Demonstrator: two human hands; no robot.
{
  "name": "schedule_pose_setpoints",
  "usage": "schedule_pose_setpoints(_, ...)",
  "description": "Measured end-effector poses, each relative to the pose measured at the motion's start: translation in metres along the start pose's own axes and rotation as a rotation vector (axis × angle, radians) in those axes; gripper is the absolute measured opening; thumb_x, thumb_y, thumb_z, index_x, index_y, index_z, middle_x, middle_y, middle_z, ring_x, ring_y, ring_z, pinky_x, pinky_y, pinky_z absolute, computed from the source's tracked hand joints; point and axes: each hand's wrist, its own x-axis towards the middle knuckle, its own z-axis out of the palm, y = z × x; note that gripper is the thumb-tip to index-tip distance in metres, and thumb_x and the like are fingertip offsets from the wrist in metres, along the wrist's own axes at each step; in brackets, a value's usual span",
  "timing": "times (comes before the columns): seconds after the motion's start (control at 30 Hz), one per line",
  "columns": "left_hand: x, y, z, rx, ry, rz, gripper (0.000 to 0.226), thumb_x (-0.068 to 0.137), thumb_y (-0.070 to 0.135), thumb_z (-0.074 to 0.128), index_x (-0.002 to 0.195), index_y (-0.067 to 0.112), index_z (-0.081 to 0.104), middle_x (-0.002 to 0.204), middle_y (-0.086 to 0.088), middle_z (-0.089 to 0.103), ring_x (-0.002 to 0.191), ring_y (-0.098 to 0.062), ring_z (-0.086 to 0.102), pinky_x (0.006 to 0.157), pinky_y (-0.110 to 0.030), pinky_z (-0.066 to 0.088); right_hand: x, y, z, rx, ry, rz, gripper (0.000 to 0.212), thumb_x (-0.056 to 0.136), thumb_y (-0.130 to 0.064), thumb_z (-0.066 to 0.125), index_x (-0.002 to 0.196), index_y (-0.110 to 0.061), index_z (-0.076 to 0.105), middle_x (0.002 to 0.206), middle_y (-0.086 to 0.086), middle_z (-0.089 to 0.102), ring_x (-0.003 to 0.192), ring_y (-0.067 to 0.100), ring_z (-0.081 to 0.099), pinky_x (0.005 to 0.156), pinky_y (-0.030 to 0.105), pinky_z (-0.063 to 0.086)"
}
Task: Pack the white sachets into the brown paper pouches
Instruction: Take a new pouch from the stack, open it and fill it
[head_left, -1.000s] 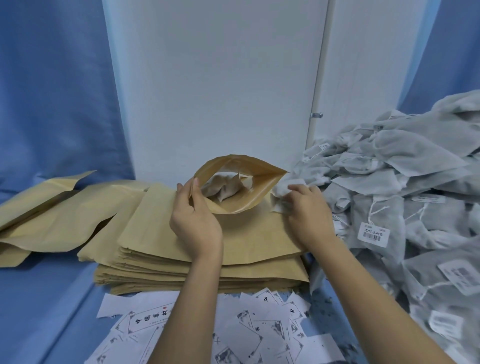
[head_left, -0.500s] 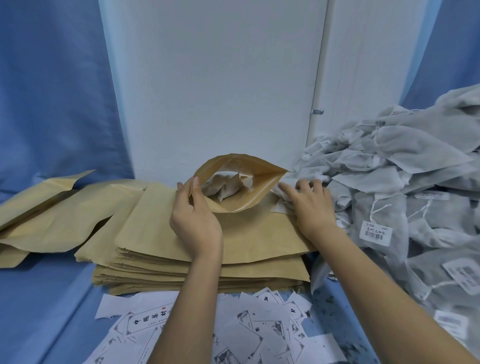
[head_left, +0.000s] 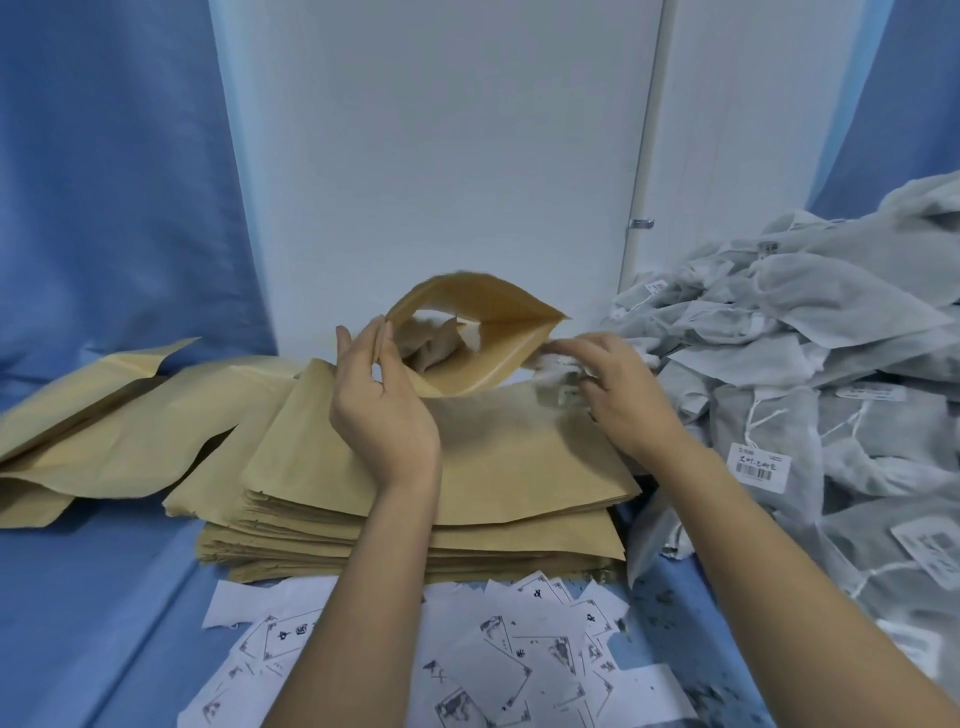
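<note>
**Pouch held agape for the next sachet**

Beyond the loose printed slips (head_left: 493, 660), the brown pouch stack (head_left: 467, 467) serves as a rest. The left hand (head_left: 384, 410) pinches the open pouch (head_left: 483, 332) by its rim so the mouth gapes. The right hand (head_left: 618, 395), fingers curled round a white sachet (head_left: 558, 364), waits at that mouth — sachet heap (head_left: 831, 364) just beyond.

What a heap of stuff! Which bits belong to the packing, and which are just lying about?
Job: open pouch, pinched by left hand; white sachet in right hand; sachet pile; pouch stack.
Lying about: printed paper slips; blue cloth underneath.
</note>
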Motion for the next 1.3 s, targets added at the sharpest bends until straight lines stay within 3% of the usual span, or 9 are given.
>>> schedule_pose_setpoints(0.1,0.003,0.001,0.001,-0.037,0.026,0.015,0.024,0.094,0.010,0.056,0.114,0.000,0.065,0.113,0.015,0.050,0.129,-0.018,0.047,0.095,-0.008,0.039,-0.007,-0.010,-0.006,0.063,-0.033,-0.044,0.046,0.081,0.005,0.045,0.100,-0.028,0.071,0.112,-0.002,0.057,0.111,0.019,0.048,0.096,0.027,0.035)
schedule_pose_setpoints(0.2,0.007,-0.003,0.000,-0.017,0.018,0.038,0.024,0.094,0.009,0.055,0.113,-0.001,0.065,0.113,0.021,0.048,0.130,-0.018,0.046,0.095,-0.006,0.038,-0.015,-0.029,-0.013,0.541,0.067,0.024,0.037,0.071,-0.001,0.045,0.069,-0.026,0.072,0.091,-0.005,0.065,0.092,0.008,0.058,0.080,0.019,0.044)
schedule_pose_setpoints(0.3,0.006,-0.014,-0.004,0.089,-0.078,0.073,0.023,0.095,0.006,0.053,0.113,0.000,0.066,0.123,-0.004,0.062,0.133,-0.015,0.040,0.092,0.001,0.033,-0.011,-0.037,-0.024,0.957,0.061,0.104,0.032,0.069,-0.009,0.046,0.059,-0.024,0.072,0.075,-0.008,0.068,0.074,0.006,0.060,0.063,0.015,0.044)
schedule_pose_setpoints(0.4,-0.003,-0.024,-0.009,0.143,-0.170,0.041,0.024,0.096,0.008,0.051,0.113,0.003,0.067,0.123,-0.007,0.063,0.135,-0.016,0.039,0.091,0.005,0.027,-0.005,-0.040,-0.028,1.161,0.039,0.142,0.029,0.072,-0.017,0.047,0.059,-0.024,0.072,0.073,-0.008,0.067,0.071,0.006,0.061,0.061,0.018,0.044)
schedule_pose_setpoints(0.57,-0.022,-0.026,-0.013,0.199,-0.252,0.063,0.024,0.096,0.011,0.052,0.113,0.007,0.068,0.122,-0.001,0.063,0.134,-0.013,0.040,0.090,0.005,0.026,-0.006,-0.053,-0.023,0.937,0.049,0.221,0.038,0.081,-0.001,0.044,0.067,-0.021,0.073,0.071,-0.002,0.070,0.065,0.007,0.064,0.053,0.015,0.046)
schedule_pose_setpoints(0.73,-0.031,-0.025,-0.012,0.267,-0.328,0.089,0.024,0.096,0.011,0.053,0.115,0.009,0.067,0.125,-0.003,0.063,0.136,-0.015,0.038,0.092,0.003,0.026,-0.005,-0.064,-0.019,0.855,0.214,0.275,0.034,0.087,-0.004,0.045,0.076,-0.026,0.069,0.072,-0.009,0.067,0.068,0.006,0.061,0.055,0.015,0.047)
schedule_pose_setpoints(1.03,-0.046,-0.026,-0.009,0.330,-0.439,0.001,0.043,0.089,-0.007,0.046,0.126,0.009,0.058,0.133,-0.004,0.058,0.141,-0.011,0.025,0.090,0.004,0.023,0.001,-0.081,-0.006,1.006,0.534,0.356,0.033,0.074,-0.003,0.046,0.059,-0.025,0.065,0.066,-0.012,0.064,0.069,0.011,0.056,0.065,0.022,0.043)
schedule_pose_setpoints(1.2,-0.056,-0.011,-0.008,0.289,-0.391,-0.092,0.033,0.097,0.015,0.046,0.126,0.017,0.060,0.130,-0.003,0.060,0.131,-0.017,0.045,0.099,-0.026,0.040,-0.008,-0.085,0.011,0.915,0.719,0.225,0.027,0.070,-0.004,0.039,0.064,-0.020,0.059,0.087,0.004,0.062,0.084,-0.002,0.056,0.077,0.009,0.039)
schedule_pose_setpoints(1.3,-0.050,-0.006,-0.009,0.327,-0.369,-0.093,0.033,0.099,0.019,0.042,0.127,0.017,0.060,0.132,-0.003,0.058,0.128,-0.017,0.048,0.098,-0.028,0.041,-0.025,-0.070,0.023,0.694,0.680,0.105,0.027,0.072,0.003,0.038,0.077,-0.015,0.058,0.097,0.012,0.055,0.091,-0.004,0.050,0.082,0.008,0.035)
